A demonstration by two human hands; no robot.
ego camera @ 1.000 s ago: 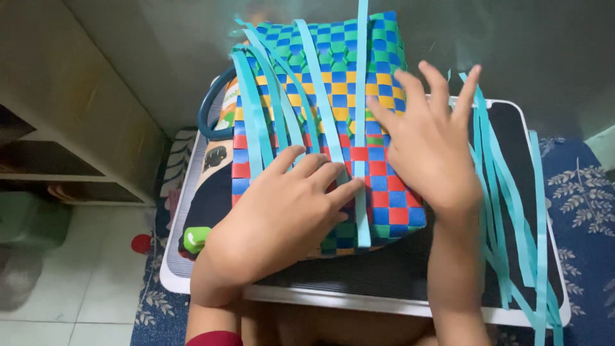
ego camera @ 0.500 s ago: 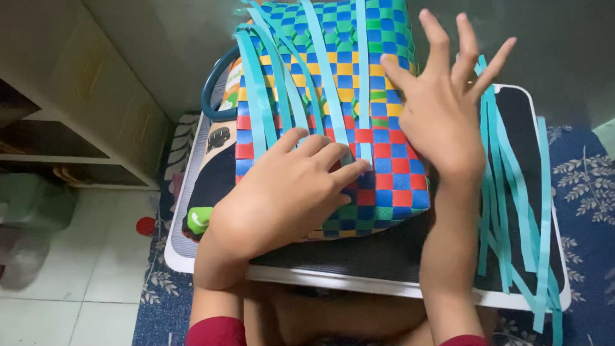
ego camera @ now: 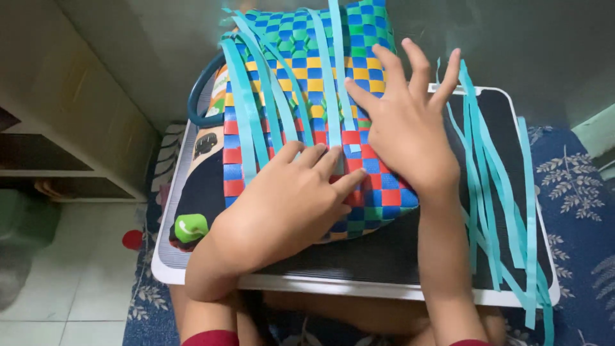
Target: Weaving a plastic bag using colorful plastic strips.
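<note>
A woven mat (ego camera: 301,83) of blue, green, yellow and red checks lies on a black lap table with a white rim (ego camera: 359,287). Several loose teal strips (ego camera: 246,109) run over it. My left hand (ego camera: 282,202) rests on the mat's near part, fingers bent and pressing down beside a strip. My right hand (ego camera: 407,125) lies flat on the mat's right side with fingers spread. More teal strips (ego camera: 493,186) hang over the table's right part.
A green clip-like object (ego camera: 191,227) sits on the table's left corner. A teal ring handle (ego camera: 202,90) pokes out left of the mat. A low shelf (ego camera: 70,160) stands to the left, over a tiled floor. A blue floral rug (ego camera: 580,211) lies underneath.
The view has shifted slightly. My right hand has slid a little down and left on the mat. My left hand stays pressed on the weave.
</note>
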